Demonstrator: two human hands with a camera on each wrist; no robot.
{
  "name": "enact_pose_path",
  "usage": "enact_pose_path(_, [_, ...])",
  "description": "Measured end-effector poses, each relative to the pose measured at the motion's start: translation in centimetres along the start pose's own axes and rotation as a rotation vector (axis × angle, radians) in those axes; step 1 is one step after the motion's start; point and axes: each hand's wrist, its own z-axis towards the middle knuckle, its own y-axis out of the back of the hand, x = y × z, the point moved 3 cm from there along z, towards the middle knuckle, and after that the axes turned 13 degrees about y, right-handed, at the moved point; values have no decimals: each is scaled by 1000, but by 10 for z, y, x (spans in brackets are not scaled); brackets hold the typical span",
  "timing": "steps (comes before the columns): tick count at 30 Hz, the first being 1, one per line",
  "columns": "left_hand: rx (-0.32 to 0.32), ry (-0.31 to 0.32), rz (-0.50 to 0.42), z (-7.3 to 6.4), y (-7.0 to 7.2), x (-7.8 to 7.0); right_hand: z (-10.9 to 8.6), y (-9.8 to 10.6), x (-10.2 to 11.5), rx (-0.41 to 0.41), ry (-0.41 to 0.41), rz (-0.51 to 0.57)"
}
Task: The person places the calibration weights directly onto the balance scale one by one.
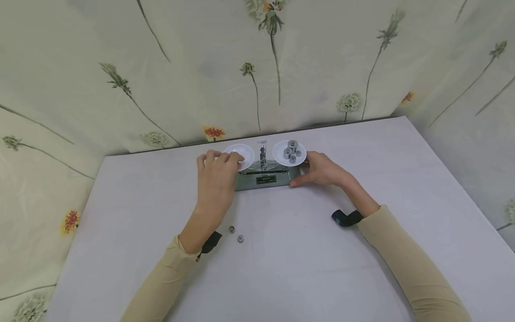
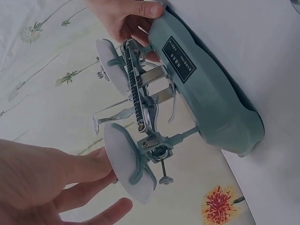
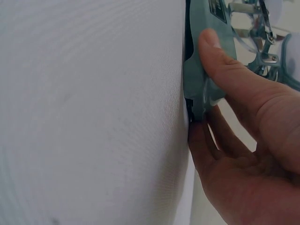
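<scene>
A green balance scale (image 1: 262,179) with two white pans stands near the back of the table. My left hand (image 1: 217,172) reaches over the left pan (image 1: 246,154). In the left wrist view, a small metal weight (image 2: 115,181) shows at its fingertips, mostly hidden by the pan's rim; thumb and forefinger appear to pinch it. My right hand (image 1: 319,170) grips the right end of the base, thumb on the front and fingers behind and under the end. Several metal weights (image 1: 292,147) stand upright on the right pan (image 1: 277,154).
Two small loose weights (image 1: 240,239) lie on the white-covered table (image 1: 289,268), right of the left wrist. Black wrist-worn devices (image 1: 347,218) hang by both cuffs. A flower-patterned curtain (image 1: 193,89) runs along the table's back edge.
</scene>
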Motion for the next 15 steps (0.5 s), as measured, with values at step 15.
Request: enact_pose_path(15, [-27,-1,7,-2,-2,2,1,0,1,-5,-1,4])
